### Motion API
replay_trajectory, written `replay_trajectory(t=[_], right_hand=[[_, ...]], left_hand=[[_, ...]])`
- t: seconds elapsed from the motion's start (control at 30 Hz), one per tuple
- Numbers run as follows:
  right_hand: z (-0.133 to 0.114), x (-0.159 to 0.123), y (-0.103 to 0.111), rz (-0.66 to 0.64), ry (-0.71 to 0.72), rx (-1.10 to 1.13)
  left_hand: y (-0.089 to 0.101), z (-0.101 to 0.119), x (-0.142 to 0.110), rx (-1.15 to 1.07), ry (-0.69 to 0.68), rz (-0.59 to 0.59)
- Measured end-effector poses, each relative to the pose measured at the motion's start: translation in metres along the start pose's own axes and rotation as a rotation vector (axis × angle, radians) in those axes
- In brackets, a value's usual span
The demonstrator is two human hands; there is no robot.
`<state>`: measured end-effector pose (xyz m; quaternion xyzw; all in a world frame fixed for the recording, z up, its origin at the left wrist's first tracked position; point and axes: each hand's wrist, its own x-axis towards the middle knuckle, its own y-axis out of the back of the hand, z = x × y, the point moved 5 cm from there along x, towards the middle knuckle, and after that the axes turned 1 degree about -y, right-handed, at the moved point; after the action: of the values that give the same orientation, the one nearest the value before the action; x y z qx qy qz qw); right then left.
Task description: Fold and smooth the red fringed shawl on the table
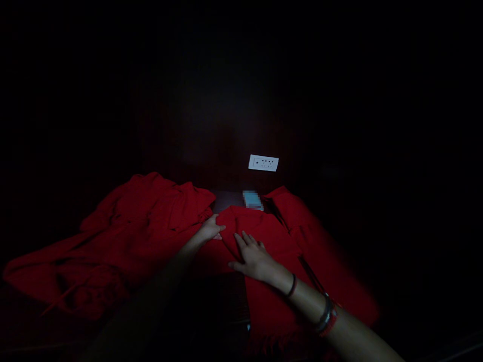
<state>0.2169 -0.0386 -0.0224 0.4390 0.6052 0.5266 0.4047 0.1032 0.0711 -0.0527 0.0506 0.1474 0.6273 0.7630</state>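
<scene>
Red cloth [271,231] with a fringed lower edge lies spread over the dark tabletop, its folds overlapping in the middle. At its left edge my left hand [210,229] is closed, with the thumb on top and the cloth's edge against the fingers. My right hand [254,257] rests palm down on the cloth, fingers stretched and apart, holding nothing. Bands and a bracelet circle the right wrist and forearm. To the left, a heaped, rumpled mass of red cloth [151,216] lies beside my left hand. Shadow hides much of the left forearm.
A phone-like rectangle [252,199], its face blurred, lies just behind the cloth. A white wall socket [263,163] sits on the dark wall above it. More red cloth [324,256] hangs to the right. Deep darkness hides the surroundings.
</scene>
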Motion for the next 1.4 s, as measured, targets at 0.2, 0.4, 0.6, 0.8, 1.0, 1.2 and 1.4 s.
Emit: replay_trajectory(t=[0.2,0.4,0.6,0.8,1.0,1.2,1.4], right_hand=[[0.005,0.009,0.016,0.248,0.019,-0.125],[0.007,-0.005,0.028,0.303,0.241,-0.11],[-0.005,-0.009,0.016,0.071,0.443,0.106],[0.054,0.013,0.041,0.185,0.112,0.274],[0.067,0.008,0.01,-0.034,-0.046,0.089],[0.083,0.02,0.012,0.079,-0.167,0.007],[0.097,0.013,-0.008,0.032,-0.186,0.027]], left_hand=[[-0.002,0.003,-0.006,-0.015,0.069,0.016],[-0.012,0.009,-0.016,-0.036,0.08,-0.055],[0.017,0.016,-0.013,0.696,-0.037,0.17],[0.016,0.012,-0.004,0.726,-0.124,0.229],[0.018,0.011,0.001,0.817,-0.206,0.303],[0.013,0.022,-0.016,0.956,-0.259,0.357],[-0.007,0.018,-0.024,1.112,-0.225,0.223]])
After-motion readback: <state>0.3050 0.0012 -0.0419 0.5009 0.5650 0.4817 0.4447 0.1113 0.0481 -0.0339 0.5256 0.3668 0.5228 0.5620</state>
